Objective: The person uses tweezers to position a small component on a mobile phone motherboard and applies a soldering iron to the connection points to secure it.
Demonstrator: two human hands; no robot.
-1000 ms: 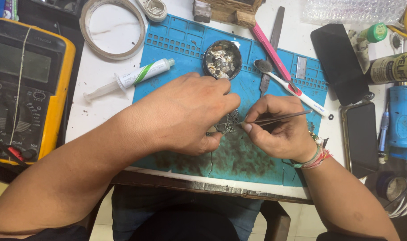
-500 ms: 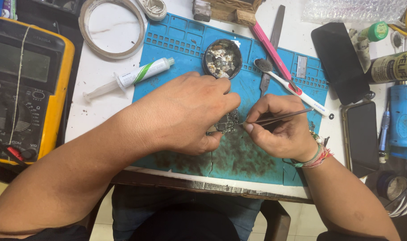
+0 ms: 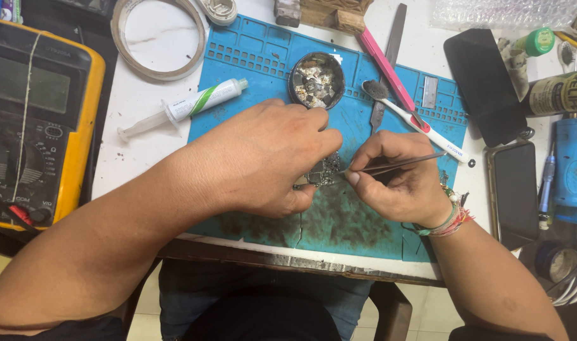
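White bench, its near edge worn; left and right margins cut off by the frame. Blue work mat on it, dark stains near the front; middle hidden under both hands. Yellow multimeter at far left, partly out of frame. Two dark phones at right, one above the other. Roll of tape at top, upper rim cropped. Left hand lies knuckles-up, fingers curled down onto a small circuit board; most of the board is covered, its outline not readable. Right hand pinches metal tweezers, tips at the board's right edge; whether they grip a part cannot be told. Syringe lies just left of the left hand. White toothbrush and pink tool lie above the right hand. Round dish of scraps sits above the left hand
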